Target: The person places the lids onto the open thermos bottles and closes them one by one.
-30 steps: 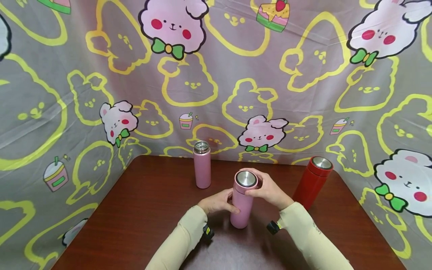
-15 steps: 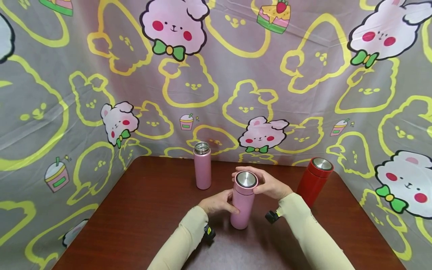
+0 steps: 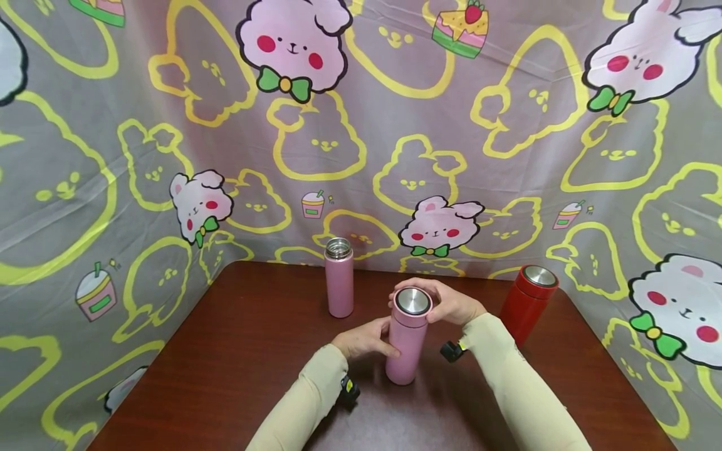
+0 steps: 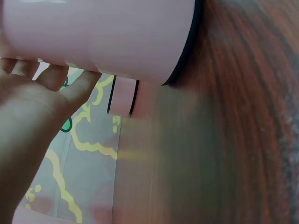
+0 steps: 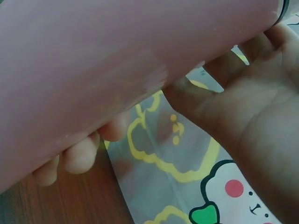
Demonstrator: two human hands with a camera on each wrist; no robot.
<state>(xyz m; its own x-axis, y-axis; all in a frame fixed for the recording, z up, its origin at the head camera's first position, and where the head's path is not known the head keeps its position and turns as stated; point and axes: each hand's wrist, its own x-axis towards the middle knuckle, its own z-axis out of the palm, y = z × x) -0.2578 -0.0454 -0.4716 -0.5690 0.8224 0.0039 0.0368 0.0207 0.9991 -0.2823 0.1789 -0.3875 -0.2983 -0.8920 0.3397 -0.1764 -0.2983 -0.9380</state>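
Observation:
In the head view a pink thermos bottle (image 3: 407, 341) stands upright on the table, topped by a pink lid with a shiny steel disc (image 3: 414, 300). My left hand (image 3: 363, 338) grips its body from the left. Around the lid curl the fingers and thumb of my right hand (image 3: 451, 302). The left wrist view shows the bottle's dark bottom rim on the wood, and a short pink piece with dark edges (image 4: 124, 95) behind it. Fingertips of the left hand (image 5: 80, 154) show along the bottle's far side in the right wrist view.
Farther back stands a second pink bottle (image 3: 340, 282), its threaded steel mouth uncovered. A red thermos (image 3: 527, 304) with a lid is to the right, partly behind my right sleeve. The brown table (image 3: 225, 351) meets a patterned cloth (image 3: 316, 138) at the back and sides.
My right hand has shifted its hold around the lid, its thumb moving to the lid's right side and the wrist drawing slightly left. The left hand and the bottle stay in place.

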